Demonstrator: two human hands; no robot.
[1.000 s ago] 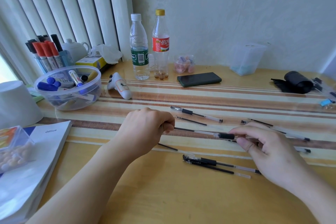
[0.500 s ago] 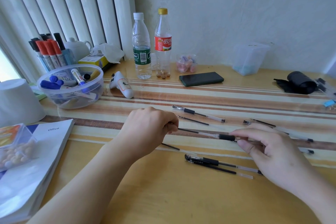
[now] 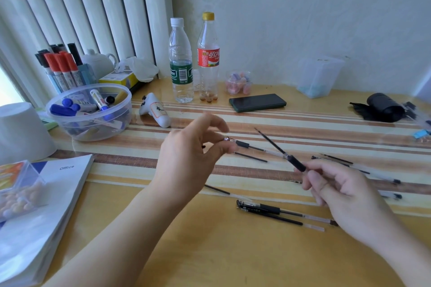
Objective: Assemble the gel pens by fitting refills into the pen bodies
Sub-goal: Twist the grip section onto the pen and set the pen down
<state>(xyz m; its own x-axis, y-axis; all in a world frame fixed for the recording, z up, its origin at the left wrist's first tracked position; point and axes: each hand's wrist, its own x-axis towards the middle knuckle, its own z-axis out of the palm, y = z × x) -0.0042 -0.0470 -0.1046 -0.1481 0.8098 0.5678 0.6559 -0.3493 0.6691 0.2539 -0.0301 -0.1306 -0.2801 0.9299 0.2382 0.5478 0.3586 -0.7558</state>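
Here, the right hand (image 3: 335, 190) is gripping a pen body (image 3: 295, 162) with refill (image 3: 270, 141) protruding; the left hand (image 3: 198, 149), apart, is pinching something small; seating needs a straight push.

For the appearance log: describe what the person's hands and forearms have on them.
Left hand and right hand are bare: no gloves, rings, watch or bracelet visible. Both forearms are uncovered to the frame's bottom edge, with no sleeve in view. Nails look short and unpainted.

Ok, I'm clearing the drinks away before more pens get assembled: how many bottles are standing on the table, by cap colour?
White-capped bottle: 1
Yellow-capped bottle: 1
Total: 2
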